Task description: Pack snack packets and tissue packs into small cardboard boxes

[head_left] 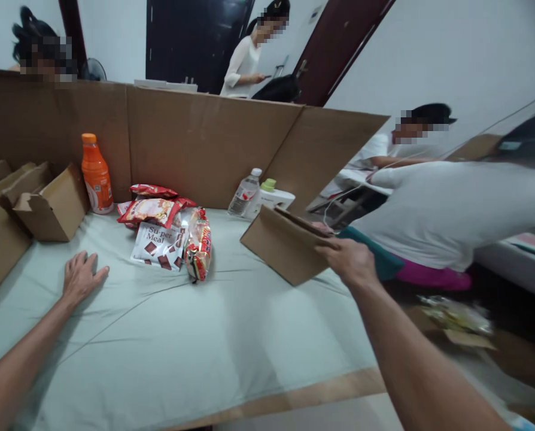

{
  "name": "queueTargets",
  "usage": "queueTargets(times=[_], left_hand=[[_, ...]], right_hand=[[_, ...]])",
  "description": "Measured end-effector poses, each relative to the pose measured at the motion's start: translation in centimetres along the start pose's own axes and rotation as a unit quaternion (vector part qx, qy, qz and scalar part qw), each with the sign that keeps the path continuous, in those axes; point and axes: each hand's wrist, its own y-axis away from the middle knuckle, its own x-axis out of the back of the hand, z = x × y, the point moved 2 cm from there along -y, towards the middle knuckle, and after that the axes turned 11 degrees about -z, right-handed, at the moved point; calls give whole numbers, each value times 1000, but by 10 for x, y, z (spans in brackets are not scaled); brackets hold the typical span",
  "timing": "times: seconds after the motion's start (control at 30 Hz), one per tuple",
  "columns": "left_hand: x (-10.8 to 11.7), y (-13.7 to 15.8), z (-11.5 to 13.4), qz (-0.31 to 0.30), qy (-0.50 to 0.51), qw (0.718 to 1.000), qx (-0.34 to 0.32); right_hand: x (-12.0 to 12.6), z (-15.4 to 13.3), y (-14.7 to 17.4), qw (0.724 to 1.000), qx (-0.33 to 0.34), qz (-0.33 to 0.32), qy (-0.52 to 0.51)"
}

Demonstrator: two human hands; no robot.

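Note:
My right hand [350, 260] grips the edge of a brown cardboard box [283, 248], tilted over the right side of the cloth-covered table [204, 353]. Its inside is turned away from me. My left hand [82, 276] lies on the cloth with fingers spread, holding nothing. Between the hands sits a group of snack packs: red packets [153, 211], a white "Super Meal" pouch [158, 246] and a clear-and-red food bag [198, 245]. Behind the box stand a clear water bottle [245, 194] and a white bottle with a green cap [268, 185], partly hidden.
Open cardboard boxes [54, 206] stand at the left, beside an orange bottle [97, 176]. A tall cardboard panel [195, 146] borders the table's far side. At the right a person in white [429, 209] leans close to the table; other people are beyond the panel.

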Motion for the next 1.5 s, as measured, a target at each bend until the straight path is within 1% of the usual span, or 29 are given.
queueTargets(times=[0.1,0.17,0.27,0.3,0.37,0.4,0.47,0.53,0.57,0.6,0.63,0.7,0.8,0.9,1.0,1.07,1.17,1.23,1.33,1.4,1.5], left_hand=[[3,-1,-1,2,31,1000,3],[7,0,1,4,52,999,2],[9,10,11,-7,81,996,-26],[9,18,17,-20,91,994,-50],[7,44,32,-63,114,984,-121],[6,61,40,-88,124,975,-162],[5,99,55,-141,151,946,-249],[7,134,66,-189,188,907,-327],[9,147,69,-207,207,889,-354],[11,157,70,-218,224,875,-370],[14,163,70,-222,236,868,-375],[19,167,65,-216,250,871,-364],[26,165,51,-211,274,873,-344],[32,166,34,-223,308,866,-325],[35,168,23,-234,333,857,-315],[36,167,19,-243,344,850,-317],[34,164,17,-254,356,836,-331],[31,162,17,-258,357,831,-340],[27,164,15,-260,355,832,-338],[27,167,16,-259,365,830,-333],[27,171,18,-257,386,823,-328]], right_hand=[[12,7,72,999,7,-14,-32],[20,9,126,996,9,-22,-86],[33,1,202,986,20,-40,-164],[37,-5,222,983,30,-50,-174],[43,-20,255,978,51,-79,-185],[45,-28,267,975,61,-99,-189],[44,-45,282,968,86,-136,-194],[38,-62,289,959,130,-162,-195],[34,-71,290,954,157,-168,-194],[28,-80,289,948,185,-172,-193],[22,-90,288,941,214,-176,-193],[8,-109,282,924,269,-188,-195],[-8,-139,273,889,346,-209,-215],[-8,-164,265,850,398,-258,-231],[3,-183,257,824,394,-326,-244],[9,-195,250,822,371,-366,-228],[6,-213,238,823,355,-417,-152],[1,-222,226,820,364,-426,-116],[-5,-229,206,817,402,-408,-67],[-10,-235,200,809,426,-405,3],[-21,-250,203,798,434,-393,145]])
